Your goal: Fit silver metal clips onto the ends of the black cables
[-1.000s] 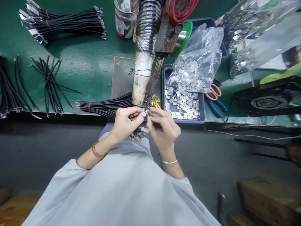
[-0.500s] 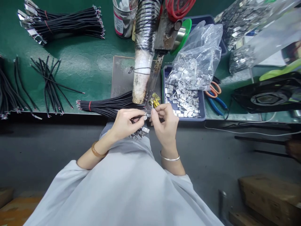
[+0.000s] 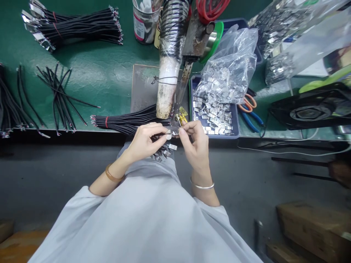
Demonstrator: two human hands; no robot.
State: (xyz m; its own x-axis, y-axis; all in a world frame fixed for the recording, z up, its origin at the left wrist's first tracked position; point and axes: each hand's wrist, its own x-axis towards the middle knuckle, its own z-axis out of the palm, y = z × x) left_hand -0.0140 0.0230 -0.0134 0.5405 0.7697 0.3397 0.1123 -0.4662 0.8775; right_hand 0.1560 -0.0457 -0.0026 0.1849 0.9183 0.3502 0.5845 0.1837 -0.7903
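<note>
A green bench (image 3: pixel 109 76) is stretching across the upper half of the view. A thick duct (image 3: pixel 168 67), black and ribbed above and white at its stained lower end, is slanting down over it toward the hands. At the right edge, a black unit (image 3: pixel 309 106) with a round centre is resting near the front. At the upper left, a large cable bundle (image 3: pixel 82 23) is lying with metal ends on one side and bare wire ends on the other. A second bundle (image 3: pixel 128 118), bound with a red tie, is running along the front edge to the left hand. Right of the duct, a blue tray (image 3: pixel 223 137) is holding loose connectors (image 3: pixel 218 117) and a clear bag (image 3: pixel 236 47) with more of them inside.

The left hand (image 3: pixel 142 142) and right hand (image 3: pixel 196 142) are facing each other at the front edge, the left wrist wearing a tan bangle (image 3: pixel 111 174), the right a silver one (image 3: pixel 202 187). A cluster of metal ends (image 3: pixel 164 151) is hanging just below them. The left grip is pinching a small metal connector (image 3: pixel 175 133) between thumb and fingertip. The connector is lying between the hands; the right fingertips are bunching at its far end, though I cannot tell what that grip is holding.
</note>
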